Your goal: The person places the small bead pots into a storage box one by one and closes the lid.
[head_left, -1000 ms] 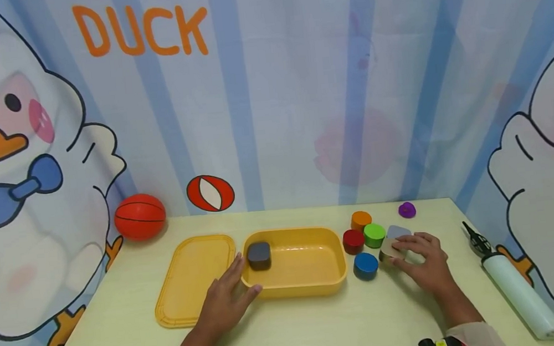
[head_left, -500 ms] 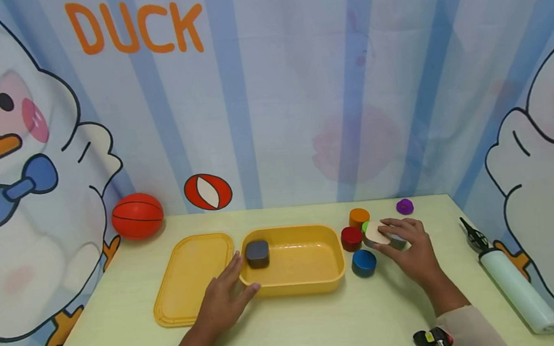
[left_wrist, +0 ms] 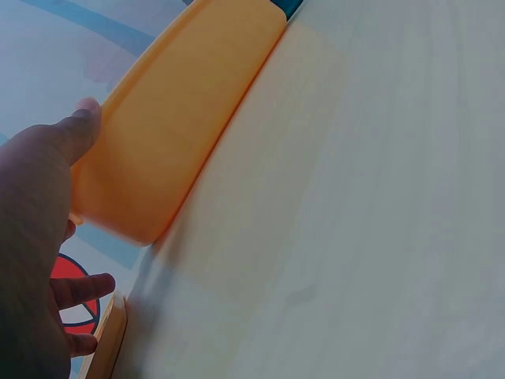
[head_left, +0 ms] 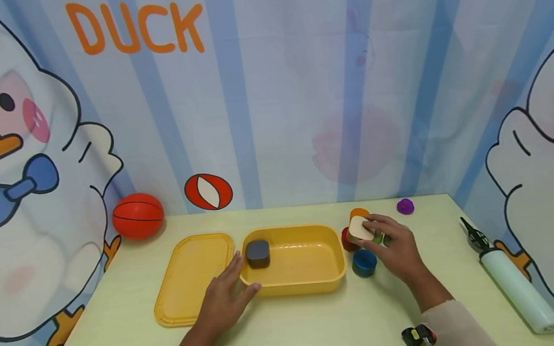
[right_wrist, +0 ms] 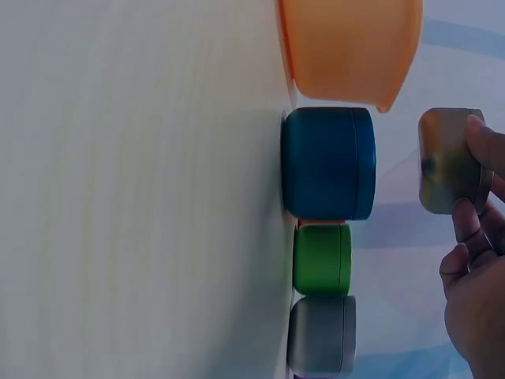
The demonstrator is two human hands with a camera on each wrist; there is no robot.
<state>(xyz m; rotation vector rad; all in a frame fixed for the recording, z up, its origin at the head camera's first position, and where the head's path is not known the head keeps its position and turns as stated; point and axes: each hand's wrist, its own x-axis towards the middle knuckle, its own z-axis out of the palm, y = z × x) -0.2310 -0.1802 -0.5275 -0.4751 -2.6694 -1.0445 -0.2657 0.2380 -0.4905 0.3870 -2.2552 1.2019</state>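
Observation:
My right hand (head_left: 395, 242) pinches a small cream-topped, gold-sided tin (head_left: 360, 228) between thumb and fingers, held in the air over the red tin (head_left: 347, 239). In the right wrist view the lifted gold tin (right_wrist: 448, 162) is well apart from the blue tin (right_wrist: 325, 164). My left hand (head_left: 223, 295) rests against the left end of a yellow box (head_left: 300, 289), fingers extended, thumb at its near corner. Inside that box, on the left, sits a dark grey rounded-square tin (head_left: 258, 254). A grey tin (right_wrist: 319, 335) is mostly hidden by my right hand in the head view.
A yellow lid (head_left: 192, 278) lies left of the box. Near the right hand stand orange (head_left: 359, 212) and green (right_wrist: 319, 259) tins. Farther off are a purple object (head_left: 405, 206), a red ball (head_left: 138, 216) and a pale green pump (head_left: 521, 289). A curtain closes off the back.
My right hand has picked up the cream-topped tin from beside the grey tin and carried it left and upward, over the red one. The left hand has stayed at the box.

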